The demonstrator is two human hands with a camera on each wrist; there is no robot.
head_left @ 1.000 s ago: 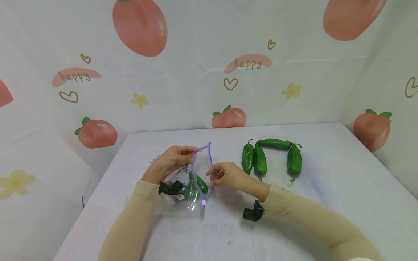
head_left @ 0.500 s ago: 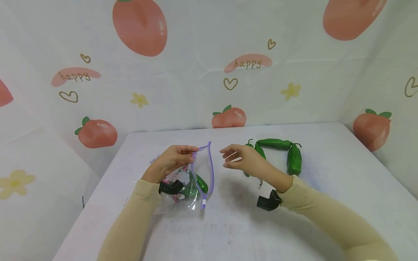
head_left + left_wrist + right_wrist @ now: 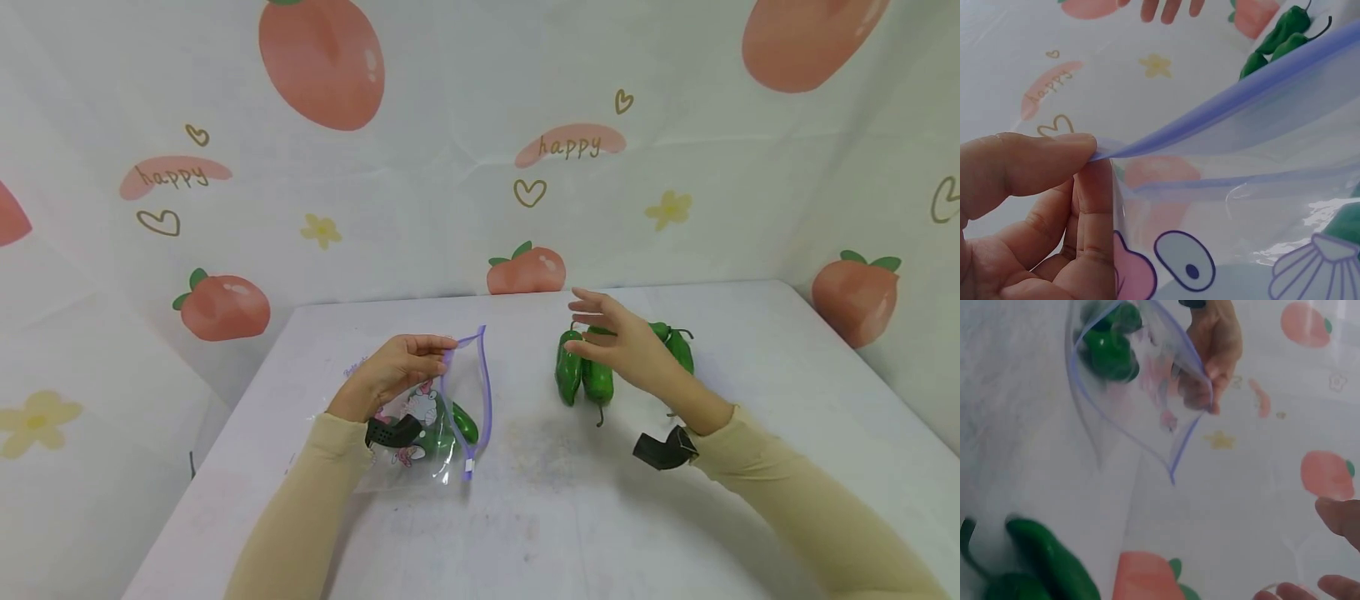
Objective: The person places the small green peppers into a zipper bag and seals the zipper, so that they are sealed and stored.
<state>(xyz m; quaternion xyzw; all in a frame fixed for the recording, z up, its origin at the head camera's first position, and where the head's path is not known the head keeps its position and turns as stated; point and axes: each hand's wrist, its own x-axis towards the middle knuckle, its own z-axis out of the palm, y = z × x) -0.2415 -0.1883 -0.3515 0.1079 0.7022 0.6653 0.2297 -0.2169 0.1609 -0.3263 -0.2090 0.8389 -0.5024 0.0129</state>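
My left hand (image 3: 401,363) pinches the purple zip edge of a clear zip bag (image 3: 442,417) with a cartoon print and holds its mouth open on the table. A green pepper (image 3: 463,423) lies inside the bag (image 3: 1124,381). In the left wrist view the thumb and forefinger (image 3: 1079,159) clamp the bag's rim (image 3: 1222,119). My right hand (image 3: 617,337) hovers with straight fingers over a group of loose green peppers (image 3: 583,371) on the right and holds nothing. Those peppers (image 3: 1041,569) also show in the right wrist view.
The white table (image 3: 525,500) is backed by a cloth wall (image 3: 480,167) printed with peaches and "happy". Its right edge runs along another printed cloth (image 3: 885,275). Black wrist mounts (image 3: 663,448) sit on both sleeves.
My right hand has left the bag's mouth and moved right and back to the loose peppers. The left hand and the bag have not moved.
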